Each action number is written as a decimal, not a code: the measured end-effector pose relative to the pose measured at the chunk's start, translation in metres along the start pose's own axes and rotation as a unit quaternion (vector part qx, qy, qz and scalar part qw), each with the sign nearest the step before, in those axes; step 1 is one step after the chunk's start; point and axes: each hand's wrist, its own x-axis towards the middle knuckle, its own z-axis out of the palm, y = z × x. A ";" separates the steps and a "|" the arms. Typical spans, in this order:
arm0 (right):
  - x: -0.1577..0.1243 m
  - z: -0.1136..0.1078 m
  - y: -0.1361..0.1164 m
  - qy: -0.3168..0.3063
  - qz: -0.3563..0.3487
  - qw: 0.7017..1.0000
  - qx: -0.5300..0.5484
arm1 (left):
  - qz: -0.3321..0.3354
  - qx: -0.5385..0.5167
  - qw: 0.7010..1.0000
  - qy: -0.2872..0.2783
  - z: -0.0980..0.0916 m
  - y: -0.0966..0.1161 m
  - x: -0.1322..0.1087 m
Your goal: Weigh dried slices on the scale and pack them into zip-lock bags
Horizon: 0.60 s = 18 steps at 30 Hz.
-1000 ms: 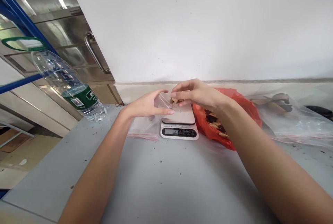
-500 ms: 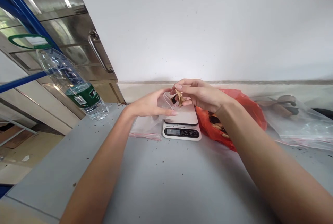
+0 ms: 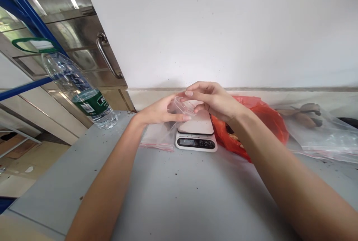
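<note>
A small clear plastic bag sits pinched between both hands' fingertips, mouth held open, tilted, its lower part drooping below the left hand.

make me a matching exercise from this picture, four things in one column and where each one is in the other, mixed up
Things:
1. water bottle
2. kitchen scale
3. red bag
4. small clear bag

Places:
A. held between the left hand and the right hand
B. far left of the grey table, by the metal cabinet
C. just right of the scale, behind the right forearm
D. middle of the table, under the hands

Pairs: 1-B, 2-D, 3-C, 4-A
</note>
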 end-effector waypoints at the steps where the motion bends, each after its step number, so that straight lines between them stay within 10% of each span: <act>1: 0.000 0.000 -0.001 0.021 -0.013 1.000 -0.004 | -0.005 -0.004 1.000 0.007 -0.001 0.000 -0.001; 7: 0.000 -0.016 -0.002 0.130 0.005 0.981 -0.144 | -0.031 0.000 0.999 0.042 -0.006 0.003 -0.008; 14: -0.007 -0.034 -0.006 -0.045 -0.118 0.955 -0.268 | -0.008 -0.078 0.993 0.088 -0.007 0.013 -0.008; 18: -0.011 -0.026 -0.014 -0.027 -0.206 0.931 -0.301 | -0.021 -0.179 0.981 0.068 -0.002 0.018 -0.007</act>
